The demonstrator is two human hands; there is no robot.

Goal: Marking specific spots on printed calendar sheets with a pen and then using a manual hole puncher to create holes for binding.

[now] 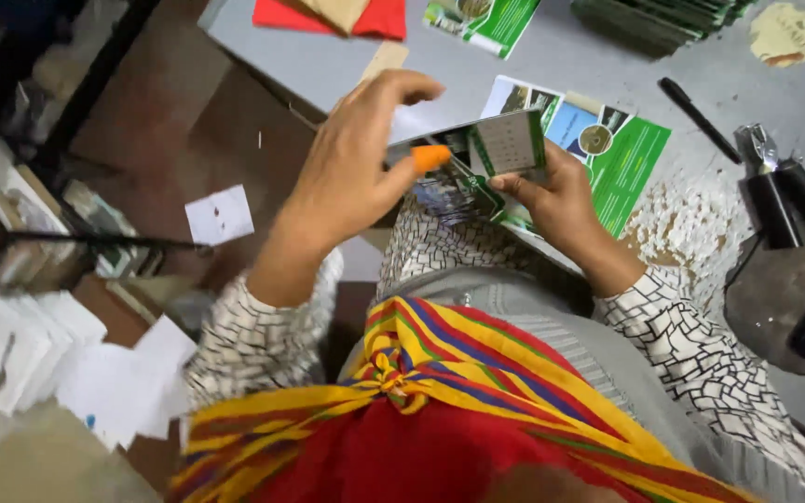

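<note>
My right hand (561,200) grips a small stack of glossy green printed leaflets (491,154) from below, held just over the near edge of the grey table (552,56). My left hand (356,163) is raised beside the stack, fingers curved, its thumb wearing an orange rubber fingertip cover (430,156) that presses on the stack's left edge. Under my right hand a green and blue leaflet (612,149) lies flat on the table.
A black pen (699,118) and black-handled pliers (780,191) lie on the table at right, with white paper scraps (691,224) between. Red cloth (328,14), another green leaflet (482,19) and a dark stack (654,19) sit at the far edge. White papers (58,359) pile at left.
</note>
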